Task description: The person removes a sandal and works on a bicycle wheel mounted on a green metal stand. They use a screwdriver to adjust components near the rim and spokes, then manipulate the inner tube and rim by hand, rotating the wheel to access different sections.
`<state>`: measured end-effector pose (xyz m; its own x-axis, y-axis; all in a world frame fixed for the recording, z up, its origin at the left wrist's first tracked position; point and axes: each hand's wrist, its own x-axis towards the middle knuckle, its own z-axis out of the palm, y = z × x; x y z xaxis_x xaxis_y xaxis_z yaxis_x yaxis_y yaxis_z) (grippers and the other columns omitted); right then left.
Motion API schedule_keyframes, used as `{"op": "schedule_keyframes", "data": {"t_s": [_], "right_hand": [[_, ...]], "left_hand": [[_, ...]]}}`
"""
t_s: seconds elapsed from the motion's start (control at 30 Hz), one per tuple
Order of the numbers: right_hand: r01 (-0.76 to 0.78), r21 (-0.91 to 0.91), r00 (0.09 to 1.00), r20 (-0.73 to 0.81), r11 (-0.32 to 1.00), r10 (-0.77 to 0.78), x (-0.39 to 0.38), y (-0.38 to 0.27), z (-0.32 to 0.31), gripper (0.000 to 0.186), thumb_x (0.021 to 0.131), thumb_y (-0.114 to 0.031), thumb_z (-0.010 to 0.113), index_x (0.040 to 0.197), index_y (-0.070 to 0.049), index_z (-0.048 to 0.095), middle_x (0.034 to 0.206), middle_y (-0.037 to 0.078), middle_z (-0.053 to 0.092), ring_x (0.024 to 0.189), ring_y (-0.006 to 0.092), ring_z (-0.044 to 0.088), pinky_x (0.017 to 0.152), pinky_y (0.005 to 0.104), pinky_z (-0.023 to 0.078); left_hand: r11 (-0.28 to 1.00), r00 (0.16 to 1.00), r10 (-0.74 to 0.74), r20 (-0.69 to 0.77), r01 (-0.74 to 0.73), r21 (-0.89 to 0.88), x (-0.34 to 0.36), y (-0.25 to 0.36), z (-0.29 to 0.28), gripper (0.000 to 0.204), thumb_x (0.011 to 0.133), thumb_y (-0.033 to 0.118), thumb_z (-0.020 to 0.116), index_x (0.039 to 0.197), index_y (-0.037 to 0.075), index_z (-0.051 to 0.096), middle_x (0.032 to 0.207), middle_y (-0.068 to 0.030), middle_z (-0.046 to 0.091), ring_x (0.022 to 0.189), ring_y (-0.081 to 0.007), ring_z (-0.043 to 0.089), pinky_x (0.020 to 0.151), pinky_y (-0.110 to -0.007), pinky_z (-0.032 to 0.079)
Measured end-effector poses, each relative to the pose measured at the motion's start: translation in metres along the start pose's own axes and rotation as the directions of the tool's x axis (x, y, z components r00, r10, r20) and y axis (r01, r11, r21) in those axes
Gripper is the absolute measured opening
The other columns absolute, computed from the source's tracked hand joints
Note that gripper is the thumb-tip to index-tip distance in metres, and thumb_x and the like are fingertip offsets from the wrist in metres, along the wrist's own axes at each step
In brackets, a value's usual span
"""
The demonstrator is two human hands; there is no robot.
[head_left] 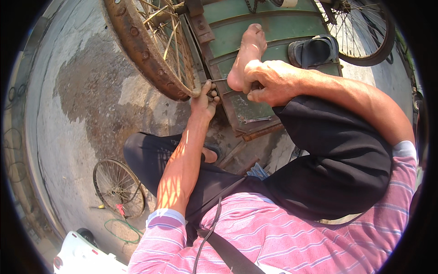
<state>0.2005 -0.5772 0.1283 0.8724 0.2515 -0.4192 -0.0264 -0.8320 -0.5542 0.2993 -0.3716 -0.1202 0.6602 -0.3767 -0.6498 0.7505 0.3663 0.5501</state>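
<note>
A thin metal rod (220, 80) is running between the left hand (205, 99) and a bare foot (247, 55), beside a rusty wheel (145, 54). The left fingers are curling by the rod's end; I can't tell whether they're gripping. The right hand (273, 81) is curling beside the heel, its hold hidden. A wrench (257, 120) is lying on the green panel (287, 26).

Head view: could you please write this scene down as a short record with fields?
Left hand: fingers curled at the lower end of the rusty wheel, beside a thin metal shaft
Right hand: curled beside the bare foot; grip mostly hidden
On green panel: wrench, dark sandal
Floor, lower left: spoked wheel
</note>
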Motion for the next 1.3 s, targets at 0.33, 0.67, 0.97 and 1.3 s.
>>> {"op": "schedule_keyframes", "data": {"t_s": [0.33,0.67,0.97,1.3], "right_hand": [[0.005,-0.009,0.998,0.068,1.000,-0.005,0.007,-0.001,-0.002,0.022,0.086,-0.019,0.072,0.098,-0.001,0.076,0.085,0.015,0.075,0.083,0.0307,0.075,0.076,0.0403,0.059],[0.025,-0.027,0.996,0.091,0.999,-0.022,0.007,-0.004,-0.002,0.020,0.086,-0.020,0.074,0.096,-0.003,0.075,0.087,0.016,0.073,0.084,0.0315,0.075,0.076,0.0418,0.059],[0.103,-0.170,0.968,0.244,0.980,-0.060,0.014,0.002,-0.014,0.023,0.089,-0.026,0.069,0.097,-0.006,0.077,0.084,0.017,0.074,0.080,0.0343,0.073,0.072,0.0433,0.058],[0.000,-0.194,1.000,0.027,0.981,0.005,0.136,0.033,-0.027,0.031,0.091,-0.026,0.066,0.114,-0.007,0.075,0.104,0.015,0.076,0.101,0.0342,0.072,0.089,0.0443,0.056]], "left_hand": [[1.000,1.000,-0.001,-0.028,0.001,-0.002,-0.005,0.001,0.002,0.024,0.094,0.018,0.079,0.111,0.010,0.064,0.103,-0.0060,0.069,0.073,-0.0147,0.058,0.062,-0.030,0.050],[1.000,1.000,0.002,0.015,-0.002,0.003,-0.006,0.004,0.001,0.024,0.095,0.016,0.078,0.113,0.011,0.063,0.102,-0.0054,0.068,0.074,-0.0147,0.059,0.059,-0.030,0.048],[0.934,0.999,-0.041,-0.021,0.046,0.353,-0.047,0.030,-0.009,0.022,0.098,0.015,0.072,0.116,0.007,0.062,0.097,-0.0080,0.068,0.068,-0.0119,0.058,0.052,-0.026,0.045],[0.247,0.967,0.120,0.225,-0.249,0.936,-0.021,0.136,-0.037,0.022,0.099,0.019,0.069,0.118,0.009,0.064,0.102,-0.0072,0.070,0.083,-0.0179,0.064,0.070,-0.033,0.053]]}}
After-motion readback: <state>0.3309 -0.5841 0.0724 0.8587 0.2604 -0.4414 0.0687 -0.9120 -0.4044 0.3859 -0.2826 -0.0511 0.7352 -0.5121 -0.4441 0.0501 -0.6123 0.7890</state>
